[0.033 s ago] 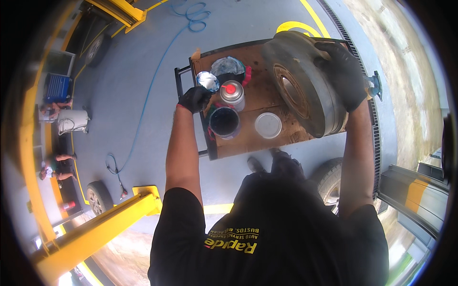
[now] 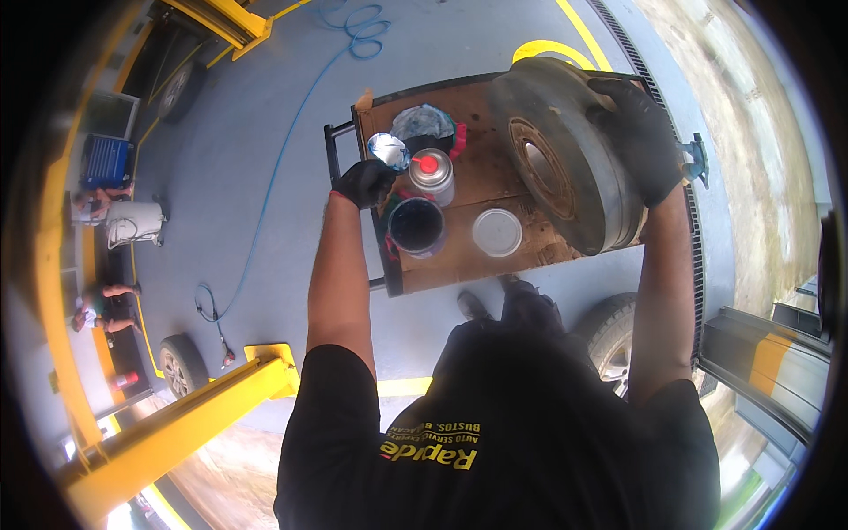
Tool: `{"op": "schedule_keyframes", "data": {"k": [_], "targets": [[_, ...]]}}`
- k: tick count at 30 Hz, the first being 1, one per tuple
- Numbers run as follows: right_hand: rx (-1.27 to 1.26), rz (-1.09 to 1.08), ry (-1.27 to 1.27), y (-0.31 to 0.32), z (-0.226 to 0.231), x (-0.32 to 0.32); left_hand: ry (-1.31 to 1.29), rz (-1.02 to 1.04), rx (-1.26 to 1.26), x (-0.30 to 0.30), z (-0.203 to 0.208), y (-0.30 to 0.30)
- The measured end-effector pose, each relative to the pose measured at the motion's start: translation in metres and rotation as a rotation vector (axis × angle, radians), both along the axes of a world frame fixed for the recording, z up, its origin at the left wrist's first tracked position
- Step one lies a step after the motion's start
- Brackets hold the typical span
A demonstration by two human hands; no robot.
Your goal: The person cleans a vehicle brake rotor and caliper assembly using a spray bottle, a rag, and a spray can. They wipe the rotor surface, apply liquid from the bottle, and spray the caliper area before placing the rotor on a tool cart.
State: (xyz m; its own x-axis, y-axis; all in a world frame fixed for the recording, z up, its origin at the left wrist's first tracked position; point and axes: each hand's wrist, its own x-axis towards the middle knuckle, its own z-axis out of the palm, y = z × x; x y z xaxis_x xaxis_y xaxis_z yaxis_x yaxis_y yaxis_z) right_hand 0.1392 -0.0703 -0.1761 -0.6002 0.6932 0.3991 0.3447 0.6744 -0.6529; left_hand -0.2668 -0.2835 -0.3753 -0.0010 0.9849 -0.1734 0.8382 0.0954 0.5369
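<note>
A large dark brake drum (image 2: 565,168) stands tilted on the cardboard-covered cart top (image 2: 548,252). My right hand (image 2: 640,146), in a black glove, is closed over its upper right rim. My left hand (image 2: 367,184), also gloved, is closed at the cart's left end. At its fingertips is a bunched white rag with blue edges (image 2: 389,150); the grip itself is partly hidden. Just right of this hand stands a spray can (image 2: 432,173) with a red nozzle. Nearer me are an open dark-filled can (image 2: 417,226) and a round pale lid (image 2: 497,232).
A grey-blue cloth bundle (image 2: 422,122) lies behind the spray can. A blue vise-like fitting (image 2: 695,159) sticks out past the cart's right end. A blue air hose (image 2: 278,168) trails over the floor at left. A yellow lift arm (image 2: 185,424) and wheels are nearby; people sit far left.
My left hand and the rag have shifted slightly to the right, and the spray can a touch too. The drum and my right hand look almost the same.
</note>
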Motion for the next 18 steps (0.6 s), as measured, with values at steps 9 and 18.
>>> {"op": "schedule_keyframes", "data": {"k": [9, 18], "targets": [[-0.121, -0.080, 0.038, 0.016, 0.000, 0.026, -0.472, 1.123, -0.089, 0.026, 0.061, -0.137], [-0.401, -0.099, 0.197, 0.046, -0.012, 0.045, 0.074, 0.299, 0.225, 0.255, 0.060, -0.043]]}}
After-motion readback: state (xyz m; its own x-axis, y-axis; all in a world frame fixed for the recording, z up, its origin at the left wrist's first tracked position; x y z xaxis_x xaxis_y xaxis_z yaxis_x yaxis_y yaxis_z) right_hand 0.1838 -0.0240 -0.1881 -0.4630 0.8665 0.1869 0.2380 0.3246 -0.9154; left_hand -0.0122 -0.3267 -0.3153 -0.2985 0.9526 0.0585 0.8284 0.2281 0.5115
